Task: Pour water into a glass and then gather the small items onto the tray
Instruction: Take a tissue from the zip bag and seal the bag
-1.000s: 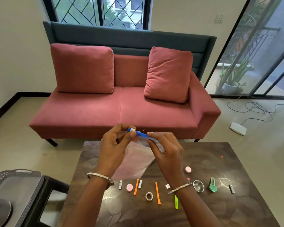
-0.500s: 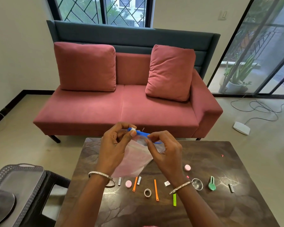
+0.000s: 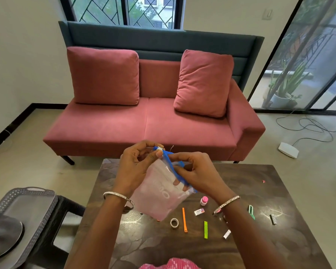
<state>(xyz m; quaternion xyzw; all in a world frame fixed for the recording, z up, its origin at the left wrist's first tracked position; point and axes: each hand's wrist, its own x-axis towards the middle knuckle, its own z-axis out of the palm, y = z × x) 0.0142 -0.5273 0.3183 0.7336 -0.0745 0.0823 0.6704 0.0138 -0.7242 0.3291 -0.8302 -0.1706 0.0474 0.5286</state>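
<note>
Above the dark table (image 3: 260, 249) I hold a clear zip pouch (image 3: 159, 197) with a blue zip strip. My left hand (image 3: 136, 167) pinches the white slider at the strip's left end. My right hand (image 3: 194, 175) grips the blue strip further right, fingers inside the pouch's mouth. Small items lie on the table below: a tape ring (image 3: 174, 222), an orange stick (image 3: 184, 219), a lime-green stick (image 3: 205, 229), a pink cap (image 3: 204, 200), a small white packet (image 3: 199, 212), a green clip (image 3: 251, 211). A grey perforated tray (image 3: 33, 214) sits on a black stool at the left.
A dark round dish (image 3: 2, 235) lies on the tray. A red sofa (image 3: 151, 123) stands beyond the table. Two small metallic pieces (image 3: 227, 234) (image 3: 273, 219) lie at the table's right. Cables and a white box (image 3: 288, 150) lie on the floor at right.
The pouch's mouth has been pulled wider and tilted down to the right. My right hand has moved down along the blue strip. The view has tipped downward.
</note>
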